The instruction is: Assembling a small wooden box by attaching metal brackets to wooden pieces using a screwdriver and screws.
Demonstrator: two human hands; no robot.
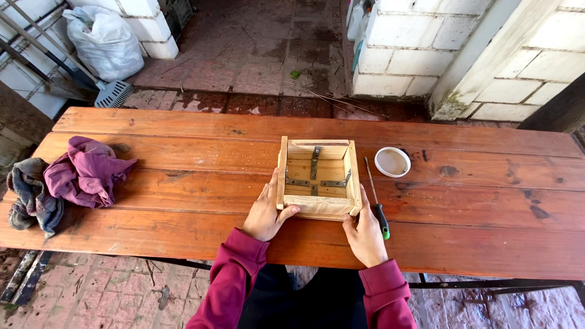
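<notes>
A small square wooden frame (317,176) is lying flat near the middle of a long reddish plank table (183,152), its open side facing up. Dark metal corner brackets (315,161) are showing inside it, along the inner walls and the bottom.

The left hand (265,213) is pressing against the frame from 8 o'clock, fingers lying flat along the left wall and the thumb hooking over the near corner. The hand is open and flat, bracing the wood rather than wrapping around it. The right hand (364,231) is meeting the frame at 4 o'clock, fingers stretching up along the right wall and the thumb touching the near edge; it too is open, holding nothing else. Both arms are wearing maroon sleeves (234,274).

Just beside the right hand, at 3 o'clock from the frame, a screwdriver (376,198) with a black and green handle is lying on the table, its shaft pointing away from the person. Farther out, at 2 o'clock, a small round white lid (392,162) is sitting on the planks.

Well apart, at 9 o'clock near the table's left end, a crumpled purple cloth (85,173) is lying over a grey rag (30,195).

Beyond the table, at 11 o'clock, a white sack (106,39) is leaning by a white block wall (420,55) on brick paving.
</notes>
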